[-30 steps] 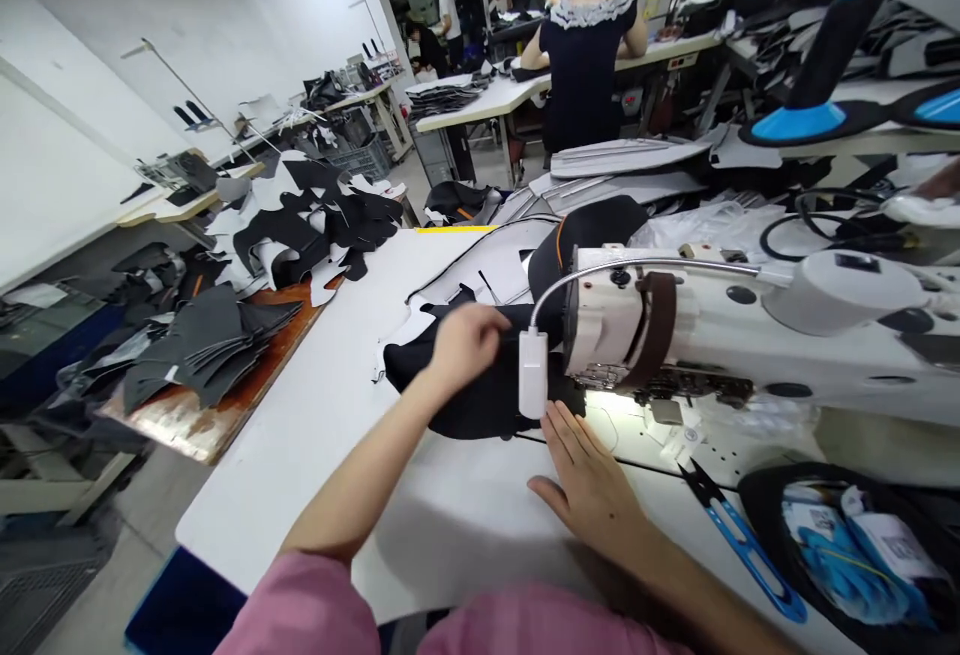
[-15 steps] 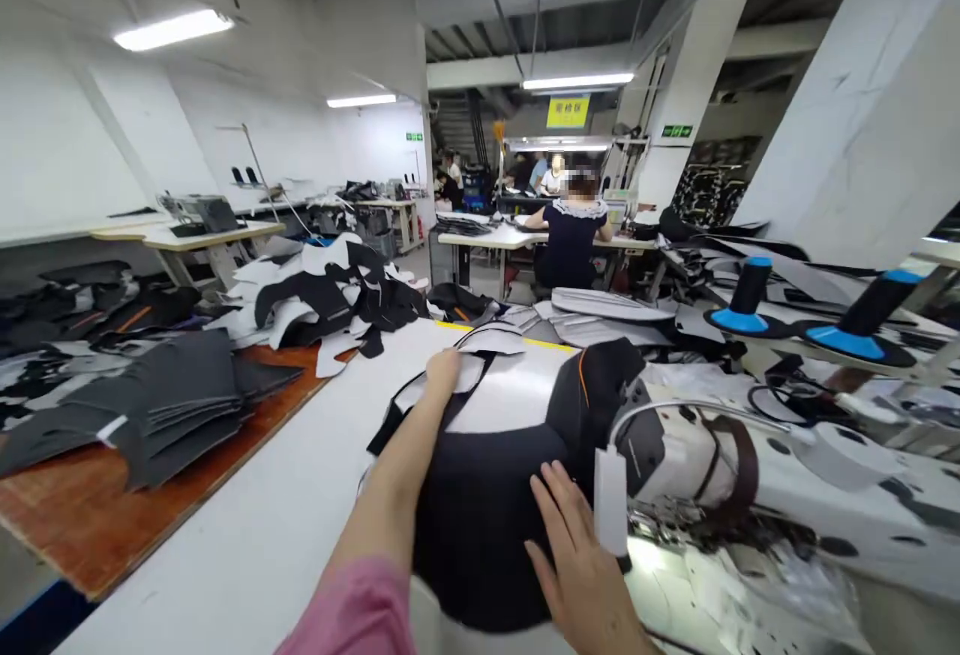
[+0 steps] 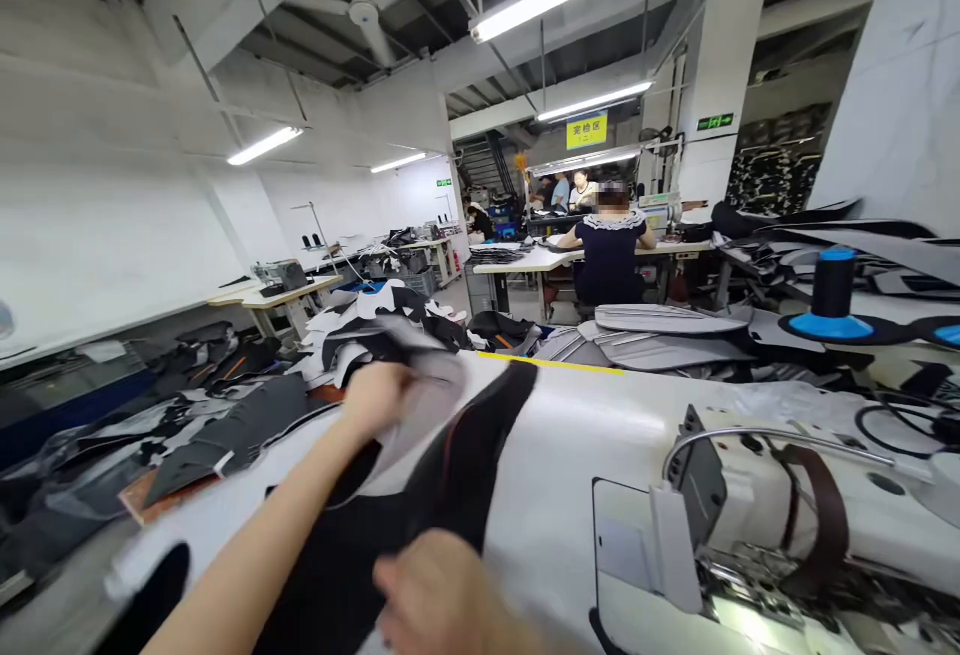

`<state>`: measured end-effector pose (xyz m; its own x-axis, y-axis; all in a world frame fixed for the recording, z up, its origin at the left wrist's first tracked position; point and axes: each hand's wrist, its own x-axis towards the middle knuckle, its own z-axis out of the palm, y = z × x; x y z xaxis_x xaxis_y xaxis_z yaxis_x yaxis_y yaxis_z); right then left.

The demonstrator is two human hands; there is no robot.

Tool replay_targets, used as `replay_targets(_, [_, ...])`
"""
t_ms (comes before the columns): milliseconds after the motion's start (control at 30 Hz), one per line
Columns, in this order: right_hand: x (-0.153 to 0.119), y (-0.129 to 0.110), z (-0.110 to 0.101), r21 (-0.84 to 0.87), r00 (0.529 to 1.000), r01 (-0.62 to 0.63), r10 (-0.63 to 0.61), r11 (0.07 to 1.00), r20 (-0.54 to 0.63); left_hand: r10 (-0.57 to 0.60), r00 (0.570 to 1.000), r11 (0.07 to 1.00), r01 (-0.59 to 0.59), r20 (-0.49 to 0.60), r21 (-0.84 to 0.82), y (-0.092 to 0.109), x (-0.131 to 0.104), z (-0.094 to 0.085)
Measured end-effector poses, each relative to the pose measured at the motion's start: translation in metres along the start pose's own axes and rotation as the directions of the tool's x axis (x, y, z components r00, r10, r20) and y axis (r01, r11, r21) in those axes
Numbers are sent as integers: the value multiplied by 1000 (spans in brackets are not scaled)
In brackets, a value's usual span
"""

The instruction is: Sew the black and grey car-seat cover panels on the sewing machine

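Observation:
A sewn black fabric piece (image 3: 337, 555) with a strip bearing a thin orange line lies over the white table (image 3: 559, 435), left of the sewing machine (image 3: 757, 505). At its far side, my left hand (image 3: 379, 397) is closed on the piece, near a grey-lined flap (image 3: 427, 395) that is smeared by motion. My right hand (image 3: 442, 590) is low in the view, its fingers curled in against the black fabric; it too is blurred. The machine's needle area stands apart from the fabric, which partly hides beneath my left forearm.
Heaps of grey and black cut pieces (image 3: 247, 425) lie to the left. Stacked grey panels (image 3: 660, 335) rest beyond the table's yellow-marked far edge. A black thread cone (image 3: 832, 285) stands right, behind the machine. A person (image 3: 611, 245) sits at another table ahead.
The black fabric piece has moved left, away from the sewing machine, along with both my hands. My right hand has gone from lying flat to curled. The view has shifted left and upward.

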<state>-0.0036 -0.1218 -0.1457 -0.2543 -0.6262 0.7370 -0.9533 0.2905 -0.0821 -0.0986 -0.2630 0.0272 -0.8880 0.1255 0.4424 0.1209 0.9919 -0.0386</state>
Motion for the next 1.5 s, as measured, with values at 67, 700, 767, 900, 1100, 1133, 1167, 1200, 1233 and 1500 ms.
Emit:
replay_targets(67, [-23, -26, 6, -32, 992, 98, -101, 995, -79, 128, 965, 990, -139, 229, 31, 33, -17, 23])
replay_targets(700, [-113, 52, -95, -659, 732, -502, 681, 561, 21, 312, 837, 942, -333, 449, -34, 114, -62, 87])
replay_targets(767, [-121, 48, -90, -633, 746, -455, 656, 626, 113, 286, 866, 953, -304, 410, -22, 107, -53, 99])
replay_targets(900, [-141, 6, -85, -447, 803, -419, 552, 790, 223, 394, 838, 917, -386, 377, -100, 86, -47, 133])
replay_targets(1100, [-145, -31, -110, -278, 835, -344, 428, 897, 346, 583, 703, 810, -541, 407, -227, 81, -59, 152])
replay_targets(1133, [-143, -27, -116, -291, 822, -343, 435, 893, 368, 595, 698, 801, -554, 398, -225, 83, -58, 150])
replay_targets(1167, [-141, -23, -122, -312, 801, -356, 459, 881, 384, 608, 696, 791, -572, 381, -217, 85, -55, 147])
replay_targets(1200, [-139, -17, -126, -333, 776, -380, 493, 863, 394, 625, 692, 778, -594, 361, -205, 89, -50, 143])
replay_targets(1233, [-137, -13, -128, -353, 744, -416, 537, 838, 397, 642, 684, 762, -619, 345, -190, 94, -44, 138])
replay_targets(1500, [-138, 1, -109, -475, 618, -527, 701, 705, 355, 384, 908, 922, -366, 168, -128, 136, -65, 37])
